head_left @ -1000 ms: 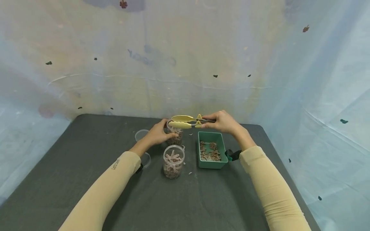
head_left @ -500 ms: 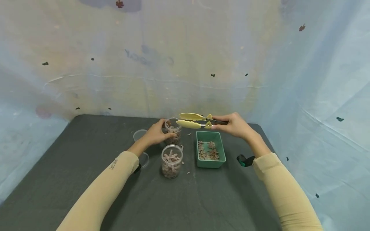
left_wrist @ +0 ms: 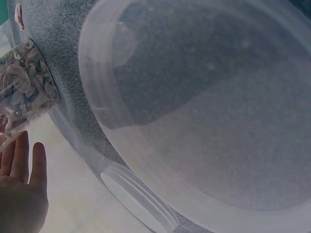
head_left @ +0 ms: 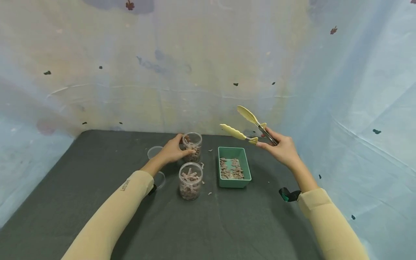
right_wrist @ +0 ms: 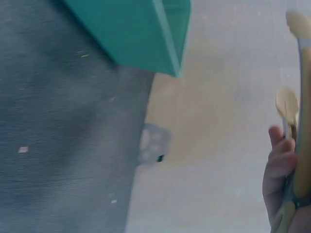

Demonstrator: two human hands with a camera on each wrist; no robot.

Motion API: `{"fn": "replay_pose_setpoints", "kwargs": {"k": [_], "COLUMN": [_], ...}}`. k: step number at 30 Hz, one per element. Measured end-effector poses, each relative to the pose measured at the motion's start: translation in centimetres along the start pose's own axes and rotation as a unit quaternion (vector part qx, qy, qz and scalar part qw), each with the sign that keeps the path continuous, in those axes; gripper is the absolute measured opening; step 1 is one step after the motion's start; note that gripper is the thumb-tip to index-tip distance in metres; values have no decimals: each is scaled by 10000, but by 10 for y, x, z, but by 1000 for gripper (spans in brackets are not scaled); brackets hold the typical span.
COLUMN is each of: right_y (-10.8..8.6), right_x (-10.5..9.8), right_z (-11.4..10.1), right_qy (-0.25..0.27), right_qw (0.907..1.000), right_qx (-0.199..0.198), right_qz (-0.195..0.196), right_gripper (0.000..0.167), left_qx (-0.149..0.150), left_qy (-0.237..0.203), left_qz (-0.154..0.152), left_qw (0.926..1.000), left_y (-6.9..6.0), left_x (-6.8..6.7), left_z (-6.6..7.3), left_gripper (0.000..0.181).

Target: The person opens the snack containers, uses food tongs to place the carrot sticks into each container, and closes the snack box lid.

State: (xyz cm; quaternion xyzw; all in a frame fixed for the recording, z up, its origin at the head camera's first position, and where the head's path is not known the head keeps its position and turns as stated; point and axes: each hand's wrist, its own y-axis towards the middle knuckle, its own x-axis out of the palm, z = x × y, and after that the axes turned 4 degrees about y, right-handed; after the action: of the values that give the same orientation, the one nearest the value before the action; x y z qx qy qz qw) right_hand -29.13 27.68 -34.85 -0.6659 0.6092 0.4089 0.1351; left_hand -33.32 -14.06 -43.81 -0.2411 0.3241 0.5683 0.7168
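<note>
My left hand (head_left: 170,151) holds the farther clear plastic jar (head_left: 195,139), thumb in front and fingers behind. Inside are greyish-brown strips, perhaps dried meat or fish; their kind is unclear. A second open jar (head_left: 190,186) of the same strips stands nearer me. In the left wrist view, the fingers (left_wrist: 20,158) lie against the held jar (left_wrist: 24,87). My right hand (head_left: 283,151) grips kitchen tongs (head_left: 236,133) with yellow tips, raised right of the green tray (head_left: 234,183). The tongs' arms are spread, with nothing visible between them. Several strips lie in the tray.
Two clear round lids (head_left: 155,148) lie left of the jars, partly behind my left forearm. Small crumbs (head_left: 210,193) are scattered on the dark tabletop (head_left: 208,227). A pale patterned sheet (head_left: 195,72) hangs behind the table and along its sides.
My right hand has drawn the tongs rightward, away from above the farther jar to beyond the tray, and their arms have spread wider. My left hand stays on the jar.
</note>
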Motion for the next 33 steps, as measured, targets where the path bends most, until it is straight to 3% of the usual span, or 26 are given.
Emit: {"fn": "replay_pose_setpoints", "kwargs": {"k": [4, 9, 16, 24, 28, 33], "right_y": [-16, -31, -44, -52, -54, -56], "right_x": [3, 14, 26, 35, 36, 37], "right_z": [18, 38, 60, 80, 85, 87], "right_qy": [77, 331, 189, -280, -312, -975], "right_qw": [9973, 9860, 9779, 9752, 9766, 9749], "right_qx": [610, 1412, 2028, 2181, 2088, 1886], "right_qz": [411, 829, 474, -255, -405, -664], "right_gripper": [82, 88, 95, 95, 94, 95], "left_qx": [-13, 7, 22, 50, 77, 176], "left_qy": [-31, -58, -28, -16, -42, -166], "left_qz": [-25, -30, -5, -36, -26, 58], "left_qw": [10000, 10000, 10000, 10000, 10000, 9997], "left_y": [1, 0, -1, -2, -2, -2], "left_x": [0, -3, -6, -7, -6, -6], "left_z": [-2, -6, -9, -8, -9, -10], "left_gripper": [76, 76, 75, 72, 73, 74]}}
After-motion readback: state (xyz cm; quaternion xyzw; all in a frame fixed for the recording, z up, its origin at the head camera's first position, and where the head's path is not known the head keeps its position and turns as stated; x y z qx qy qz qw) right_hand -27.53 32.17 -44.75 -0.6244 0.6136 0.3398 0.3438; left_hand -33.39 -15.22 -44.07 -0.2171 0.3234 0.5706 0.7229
